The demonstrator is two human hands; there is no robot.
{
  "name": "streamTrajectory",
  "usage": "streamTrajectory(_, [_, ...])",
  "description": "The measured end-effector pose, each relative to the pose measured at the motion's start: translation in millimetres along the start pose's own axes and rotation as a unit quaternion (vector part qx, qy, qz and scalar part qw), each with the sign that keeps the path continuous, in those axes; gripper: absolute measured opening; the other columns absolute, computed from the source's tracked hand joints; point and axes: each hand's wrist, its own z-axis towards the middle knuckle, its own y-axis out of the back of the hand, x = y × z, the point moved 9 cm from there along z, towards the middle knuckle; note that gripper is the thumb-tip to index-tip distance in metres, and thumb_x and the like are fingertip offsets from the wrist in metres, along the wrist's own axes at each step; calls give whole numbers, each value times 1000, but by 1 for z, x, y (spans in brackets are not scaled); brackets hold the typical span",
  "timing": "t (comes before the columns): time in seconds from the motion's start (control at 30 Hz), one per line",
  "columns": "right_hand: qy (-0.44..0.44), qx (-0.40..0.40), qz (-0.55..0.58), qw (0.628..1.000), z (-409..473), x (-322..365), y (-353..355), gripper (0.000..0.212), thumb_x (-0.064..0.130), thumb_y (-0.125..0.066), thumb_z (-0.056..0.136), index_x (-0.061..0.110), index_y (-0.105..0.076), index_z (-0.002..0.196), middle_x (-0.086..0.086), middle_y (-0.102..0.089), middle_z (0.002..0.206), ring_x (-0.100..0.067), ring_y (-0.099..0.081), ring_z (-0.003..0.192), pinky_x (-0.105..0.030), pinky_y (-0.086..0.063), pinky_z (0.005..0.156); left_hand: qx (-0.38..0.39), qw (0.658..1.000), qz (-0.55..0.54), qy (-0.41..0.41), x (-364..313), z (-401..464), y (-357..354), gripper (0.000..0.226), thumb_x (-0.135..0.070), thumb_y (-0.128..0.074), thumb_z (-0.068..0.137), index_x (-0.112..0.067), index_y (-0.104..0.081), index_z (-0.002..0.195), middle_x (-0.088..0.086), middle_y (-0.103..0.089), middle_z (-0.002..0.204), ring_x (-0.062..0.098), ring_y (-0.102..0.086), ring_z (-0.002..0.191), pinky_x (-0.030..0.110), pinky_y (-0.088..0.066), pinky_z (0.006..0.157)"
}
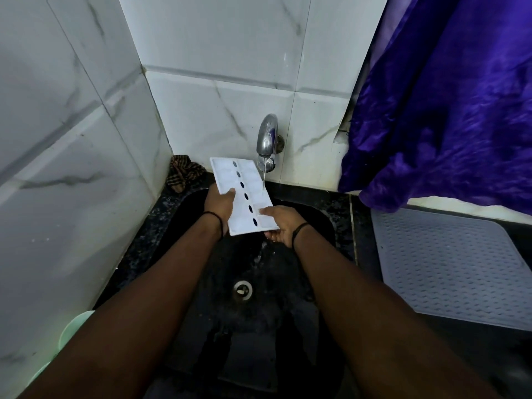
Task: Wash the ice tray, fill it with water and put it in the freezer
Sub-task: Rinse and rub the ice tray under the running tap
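Over the sink (325, 226), a tray (244, 194) under the tap (267, 139).
Left hand (220, 204) grips its left edge, thumb on top; right hand (280, 226) holds the near corner; no writing legible.

The left hand (220, 204) hides part of the ice tray's (244, 194) left edge; the green basin (75, 326) is cut off behind the forearm
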Motion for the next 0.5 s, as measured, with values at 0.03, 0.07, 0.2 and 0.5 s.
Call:
streamTrajectory(0.03, [7,6,4,1000,0,2,0,11,17,-64,92,19,-56,85,-3,-63,82,-17,-59,68,-26,-49,53,14,1000,-8,15,4,0,-1,34,-8,-45,99,-7,-48,132,17,-59,128,36,-60,110,53,-50,92])
streamTrajectory(0.07, [16,8,4,1000,0,4,0,11,17,-64,93,19,-56,87,-4,-63,84,-18,-61,70,-28,-51,55,26,999,-17,24,7,-1,-2,34,-9,-44,100,-8,-48,133,16,-59,128,35,-60,110,53,-50,91])
streamTrajectory(0.2, [51,-22,-47,997,2,10,0,9,19,-65,91,17,-56,90,-3,-62,81,-18,-59,66,-26,-48,54,41,997,-59,17,10,-7,-5,31,-12,-42,101,-12,-45,132,12,-59,125,31,-61,105,49,-52,85])
streamTrajectory(0.5, [69,35,-46,996,0,12,-16,34,6,-71,86,0,-62,119,-13,-67,91,-23,-61,64,-21,-43,40,39,998,-56,-16,13,-9,6,28,-18,-43,101,-14,-46,129,7,-61,118,18,-66,90,35,-56,68])
